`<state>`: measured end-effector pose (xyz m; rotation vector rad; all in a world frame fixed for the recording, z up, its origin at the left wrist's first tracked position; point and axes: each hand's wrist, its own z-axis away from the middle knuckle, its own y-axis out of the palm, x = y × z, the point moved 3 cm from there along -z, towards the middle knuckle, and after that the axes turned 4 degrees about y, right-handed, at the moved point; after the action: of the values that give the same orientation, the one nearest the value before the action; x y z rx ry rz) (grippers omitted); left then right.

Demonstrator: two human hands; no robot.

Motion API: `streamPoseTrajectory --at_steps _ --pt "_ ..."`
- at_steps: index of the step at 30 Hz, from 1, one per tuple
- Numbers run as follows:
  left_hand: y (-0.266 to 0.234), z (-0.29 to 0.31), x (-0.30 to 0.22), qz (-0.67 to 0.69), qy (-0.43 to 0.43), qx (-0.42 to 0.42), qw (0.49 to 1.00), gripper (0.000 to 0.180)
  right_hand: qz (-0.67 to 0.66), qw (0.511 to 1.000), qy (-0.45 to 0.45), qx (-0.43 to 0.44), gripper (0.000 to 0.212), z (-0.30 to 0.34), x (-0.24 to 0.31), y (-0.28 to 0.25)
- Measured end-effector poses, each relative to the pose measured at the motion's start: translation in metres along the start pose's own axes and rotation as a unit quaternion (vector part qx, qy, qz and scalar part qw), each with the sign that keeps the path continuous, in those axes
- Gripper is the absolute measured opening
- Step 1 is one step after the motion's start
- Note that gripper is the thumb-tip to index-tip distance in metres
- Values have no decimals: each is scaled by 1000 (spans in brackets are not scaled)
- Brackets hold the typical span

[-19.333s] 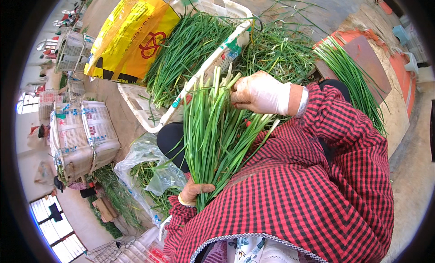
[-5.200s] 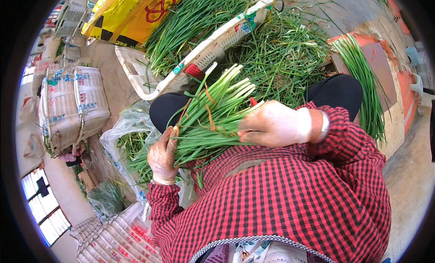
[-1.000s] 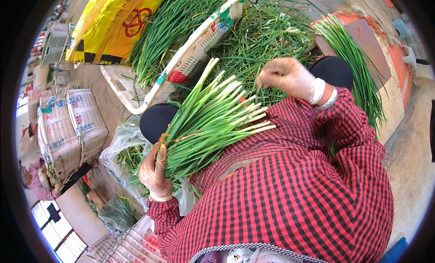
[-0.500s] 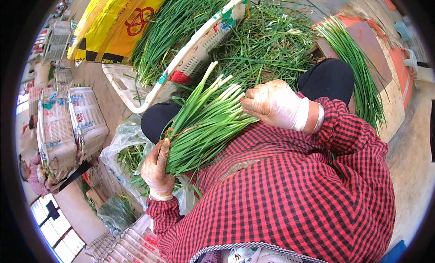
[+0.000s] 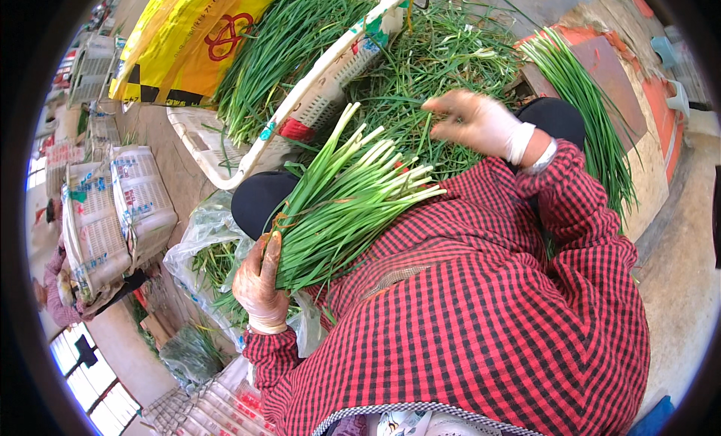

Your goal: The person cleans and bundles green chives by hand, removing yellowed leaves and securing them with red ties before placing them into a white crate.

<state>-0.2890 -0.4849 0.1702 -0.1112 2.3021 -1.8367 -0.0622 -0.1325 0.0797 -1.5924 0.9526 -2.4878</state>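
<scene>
My gloved left hand (image 5: 260, 284) is closed around a bunch of garlic chives (image 5: 342, 214). The bunch lies slanted across my lap, its pale stem ends fanned out toward the upper right. A brownish strand crosses the leaves near my left thumb. My right hand (image 5: 481, 120), also in a pale, stained glove, is off the bunch, with fingers stretched out and apart over a heap of loose green leaves (image 5: 443, 68). Nothing shows in its fingers.
At upper left a tilted white crate (image 5: 323, 79) holds more chives (image 5: 278, 57) beside a yellow bag (image 5: 191, 49). Another bunch (image 5: 589, 113) rests on a board at right. A clear plastic bag (image 5: 188, 248) sits by my left knee. White crates (image 5: 143, 188) and a person (image 5: 60, 289) are farther left.
My right hand has left the stem ends and moved up and right, its fingers opening out. My left hand still holds the bunch in nearly the same place.
</scene>
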Motion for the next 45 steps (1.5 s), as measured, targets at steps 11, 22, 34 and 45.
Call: streamPoseTrajectory --at_steps 11,22,34,45 --pt "0 0 1 -18 23 -14 999 63 102 971 -214 40 18 14 46 38" --pt "0 -3 2 9 28 -3 1000 61 110 964 -237 47 27 17 39 51" --pt "6 2 5 35 24 -5 999 63 34 970 -233 60 16 17 43 56" --pt "10 5 6 47 20 -18 999 64 14 980 -195 49 12 22 35 35"
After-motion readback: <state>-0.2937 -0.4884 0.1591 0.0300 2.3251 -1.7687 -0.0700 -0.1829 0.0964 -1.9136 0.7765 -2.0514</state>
